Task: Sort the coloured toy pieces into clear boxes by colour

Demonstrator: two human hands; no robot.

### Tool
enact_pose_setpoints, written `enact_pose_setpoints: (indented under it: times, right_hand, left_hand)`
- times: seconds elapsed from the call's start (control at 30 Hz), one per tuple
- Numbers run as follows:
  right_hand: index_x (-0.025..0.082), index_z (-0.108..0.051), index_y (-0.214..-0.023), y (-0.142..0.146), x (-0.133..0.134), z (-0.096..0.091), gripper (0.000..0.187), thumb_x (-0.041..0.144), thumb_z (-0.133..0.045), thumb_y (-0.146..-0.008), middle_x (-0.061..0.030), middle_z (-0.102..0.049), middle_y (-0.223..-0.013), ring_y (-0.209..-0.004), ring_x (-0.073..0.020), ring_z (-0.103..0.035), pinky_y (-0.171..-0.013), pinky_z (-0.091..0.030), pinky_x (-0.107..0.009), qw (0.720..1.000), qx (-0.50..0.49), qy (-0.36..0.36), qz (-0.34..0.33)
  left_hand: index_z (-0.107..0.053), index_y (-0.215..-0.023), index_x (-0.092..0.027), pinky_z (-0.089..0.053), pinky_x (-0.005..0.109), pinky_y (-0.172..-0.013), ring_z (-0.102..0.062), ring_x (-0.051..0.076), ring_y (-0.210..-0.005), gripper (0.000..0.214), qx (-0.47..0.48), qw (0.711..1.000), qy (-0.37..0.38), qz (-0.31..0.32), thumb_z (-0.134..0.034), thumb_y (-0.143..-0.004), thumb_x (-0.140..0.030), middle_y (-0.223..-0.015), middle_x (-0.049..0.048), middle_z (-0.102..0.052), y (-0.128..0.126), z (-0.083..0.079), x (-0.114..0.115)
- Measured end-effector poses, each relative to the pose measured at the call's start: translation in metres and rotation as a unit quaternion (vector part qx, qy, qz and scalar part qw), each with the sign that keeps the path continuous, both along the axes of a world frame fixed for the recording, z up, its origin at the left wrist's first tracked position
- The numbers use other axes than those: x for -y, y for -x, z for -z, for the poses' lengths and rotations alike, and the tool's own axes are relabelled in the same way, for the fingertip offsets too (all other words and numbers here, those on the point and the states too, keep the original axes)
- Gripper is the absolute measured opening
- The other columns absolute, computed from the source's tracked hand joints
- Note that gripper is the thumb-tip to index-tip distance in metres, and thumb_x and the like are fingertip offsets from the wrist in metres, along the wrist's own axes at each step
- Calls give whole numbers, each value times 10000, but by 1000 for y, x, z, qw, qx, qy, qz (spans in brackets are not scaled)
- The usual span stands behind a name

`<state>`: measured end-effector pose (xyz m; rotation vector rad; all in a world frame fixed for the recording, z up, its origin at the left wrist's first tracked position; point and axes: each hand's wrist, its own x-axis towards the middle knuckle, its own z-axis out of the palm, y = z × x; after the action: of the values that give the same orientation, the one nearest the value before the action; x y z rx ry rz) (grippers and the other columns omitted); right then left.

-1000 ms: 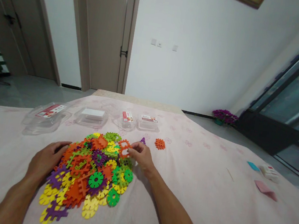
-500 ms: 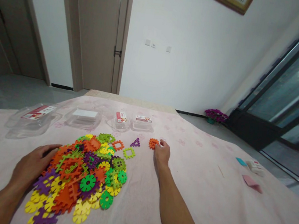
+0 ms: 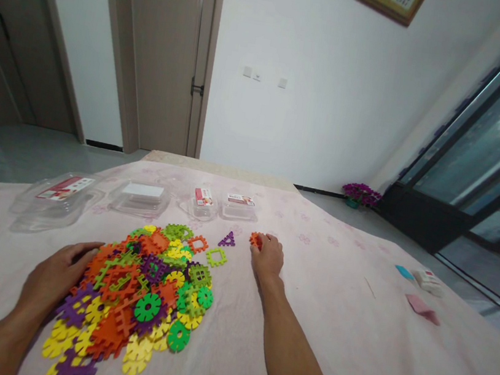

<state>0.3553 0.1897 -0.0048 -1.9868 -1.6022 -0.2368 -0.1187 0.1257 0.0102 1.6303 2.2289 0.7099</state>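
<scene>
A heaped pile of plastic interlocking pieces (image 3: 129, 282), in orange, yellow, green and purple, lies on the cloth in front of me. At its left edge rests my left hand (image 3: 54, 272), fingers stretched out and touching the pieces, holding nothing I can see. To the right of the pile, my right hand (image 3: 270, 257) has its fingers curled over an orange interlocking piece (image 3: 254, 239), partly hidden by them. Between pile and right hand lie a purple triangle piece (image 3: 227, 239), a light green square frame (image 3: 216, 258) and an orange square frame (image 3: 198, 243).
Clear plastic boxes stand along the back: a large one (image 3: 50, 200), one with a white label (image 3: 139, 198) and two smaller ones (image 3: 203, 204) (image 3: 238, 207). To the right are a blue item (image 3: 404, 272), a white packet (image 3: 427, 281), a pink cloth (image 3: 422, 307) and a thin stick (image 3: 370, 287).
My right hand has shifted slightly left, and its fingers now cover more of the orange piece. My left hand and the pile look the same.
</scene>
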Motion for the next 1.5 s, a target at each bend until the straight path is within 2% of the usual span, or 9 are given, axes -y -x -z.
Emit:
enact_pose_setpoints:
  times: [0.27,0.43,0.5,0.67,0.77,0.87,1.03,1.23,1.5]
  right_hand:
    - [159,-668,-1196,-7,-8,3,386,298,-634,-838,-125,-652,-1192,-1056,-253,-589,-932,-414,-339,998,-50,-39,-2]
    - [155,-666,-1220,-5,-9,-2,402,339,-615,-867,-150,-615,-1308,-1154,-292,-556,-987,-396,-412,995,-68,-77,-2]
    - [170,-692,-1171,3,-8,-4,331,297,-588,-883,-134,-631,-1296,-1167,-288,-553,-1010,-390,-432,991,-71,-106,-48]
    - [200,-732,-1026,51,5,-12,207,215,-563,-907,-78,-738,-1032,-1013,-226,-631,-973,-453,-384,951,-103,-114,-269]
    - [231,-707,-1134,83,15,-16,239,235,-586,-928,-62,-715,-1172,-1119,-217,-603,-1034,-428,-393,923,-63,-75,-373]
    - [251,-684,-1194,102,20,-14,260,259,-540,-977,-48,-671,-1288,-1214,-204,-558,-1094,-385,-400,904,-3,-26,-427]
    - [236,-671,-1215,108,17,-8,271,238,-544,-975,-56,-637,-1346,-1230,-202,-553,-1158,-310,-417,906,48,19,-420]
    - [228,-728,-941,109,15,-9,76,226,-672,-890,-44,-706,-1170,-1110,-216,-608,-983,-440,-360,917,11,48,-397]
    - [218,-672,-1000,101,17,-8,129,182,-573,-925,-69,-649,-1243,-1159,-206,-582,-997,-434,-366,925,-92,-44,-365]
  left_hand:
    - [-682,-1229,-292,-475,320,-788,-649,267,-1057,484,10,1000,4,-5,-407,-935,-560,-1248,25,-698,2,2,0]
    - [-687,-1218,-266,-468,330,-839,-634,265,-1095,483,13,1000,-3,6,-401,-944,-542,-1258,36,-692,0,-1,1]
    - [-692,-1210,-259,-472,336,-849,-636,267,-1098,480,16,1000,-12,9,-396,-948,-532,-1259,47,-692,-1,-1,2]
    - [-698,-1198,-277,-483,357,-864,-657,274,-1061,465,15,1000,-17,-3,-403,-940,-527,-1228,59,-707,-1,2,0]
    - [-709,-1174,-283,-488,367,-859,-660,281,-1054,463,13,1000,-21,-4,-408,-933,-539,-1221,57,-710,0,3,-1]
    - [-711,-1169,-278,-486,375,-862,-655,284,-1070,457,10,1000,-29,2,-408,-934,-527,-1233,59,-705,0,4,-1]
    - [-713,-1166,-283,-485,379,-854,-655,287,-1077,447,2,1000,-32,2,-414,-929,-515,-1231,57,-705,1,4,-1]
    - [-704,-1174,-282,-478,374,-884,-642,280,-1111,454,4,1000,-21,1,-392,-937,-511,-1255,50,-692,0,2,-1]
    - [-703,-1177,-289,-484,377,-863,-646,287,-1102,469,2,1000,-11,-5,-381,-938,-533,-1257,45,-692,-3,-1,1]
